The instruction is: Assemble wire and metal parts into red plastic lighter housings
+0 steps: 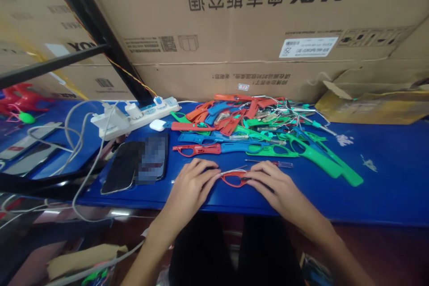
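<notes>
Reaching past dark-clad legs [203, 250] with bare forearms [161, 234] toward the blue bench [385, 187]. Holding a red looped part [238, 173] near the front edge, between left hand [194, 183] and right hand [275, 183]. Pinching the left end and a thin pale strand [231, 171] with left grip closed; pinching the right end with right grip closed. Followed, behind the right hand, by a screwdriver [283, 164], then by a heap of red, blue and green casings [233, 123]. Flanked on the left by phones [122, 165] and a white power strip [170, 105]; backed by an upside-down AUX carton [241, 27].
</notes>
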`<state>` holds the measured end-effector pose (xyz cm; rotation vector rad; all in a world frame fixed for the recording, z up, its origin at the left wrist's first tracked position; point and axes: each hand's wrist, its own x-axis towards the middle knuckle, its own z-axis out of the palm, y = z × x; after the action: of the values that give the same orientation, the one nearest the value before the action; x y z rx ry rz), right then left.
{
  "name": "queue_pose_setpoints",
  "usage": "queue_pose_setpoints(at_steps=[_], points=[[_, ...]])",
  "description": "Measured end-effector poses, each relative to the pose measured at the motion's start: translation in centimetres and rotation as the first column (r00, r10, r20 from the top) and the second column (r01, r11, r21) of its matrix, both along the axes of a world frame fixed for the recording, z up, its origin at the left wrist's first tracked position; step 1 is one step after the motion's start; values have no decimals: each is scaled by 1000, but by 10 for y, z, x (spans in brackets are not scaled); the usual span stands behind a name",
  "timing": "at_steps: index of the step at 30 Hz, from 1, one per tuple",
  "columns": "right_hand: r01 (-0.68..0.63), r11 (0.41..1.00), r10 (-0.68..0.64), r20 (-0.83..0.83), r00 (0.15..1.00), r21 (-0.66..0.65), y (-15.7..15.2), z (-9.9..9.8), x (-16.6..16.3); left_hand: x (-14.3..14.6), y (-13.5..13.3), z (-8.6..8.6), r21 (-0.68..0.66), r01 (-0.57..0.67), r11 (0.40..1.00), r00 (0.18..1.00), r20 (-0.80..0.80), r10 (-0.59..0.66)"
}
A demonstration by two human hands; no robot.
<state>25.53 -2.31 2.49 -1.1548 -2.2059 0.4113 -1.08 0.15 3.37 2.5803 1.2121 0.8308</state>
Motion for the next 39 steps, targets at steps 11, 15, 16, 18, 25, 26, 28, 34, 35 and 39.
queue_pose_setpoints(at_steps=[11, 15, 16, 18, 25, 26, 28, 34, 35, 39], points=[[2, 999, -1, -13, 1000, 35, -1, 3, -1, -4, -7, -1, 9, -43, 999, 999, -5, 43], [1, 1000, 0, -18, 1000, 16, -1, 4, -1, -3, -10, -3, 31, -64, 997, 998, 12, 64], [-2, 1000, 2, -17, 1000, 13, -2, 4, -1, -3, -10, -4, 36, -68, 997, 998, 9, 68], [-2, 1000, 2, -9, 1000, 21, -2, 4, 0, -3, -11, -4, 40, -70, 997, 998, 3, 70], [1, 999, -2, 20, 1000, 34, -2, 2, 1, -2, -11, -1, 19, -87, 996, 996, 23, 86], [4, 999, -5, 23, 1000, 32, -2, 2, 1, -2, -11, -1, 11, -90, 996, 996, 29, 90], [9, 999, -11, 29, 1000, 36, -2, 2, 0, -2, -11, -1, -2, -96, 995, 995, 40, 96], [1, 996, -3, 21, 1000, 86, -1, 3, -1, -1, -12, -1, -7, -106, 994, 993, 56, 107], [-9, 996, 7, 19, 1000, 90, -1, 4, -1, -1, -12, -1, -7, -107, 994, 993, 56, 107], [-43, 995, 41, 16, 999, 92, -1, 5, 0, 0, -13, -1, -2, -99, 995, 994, 55, 99]])
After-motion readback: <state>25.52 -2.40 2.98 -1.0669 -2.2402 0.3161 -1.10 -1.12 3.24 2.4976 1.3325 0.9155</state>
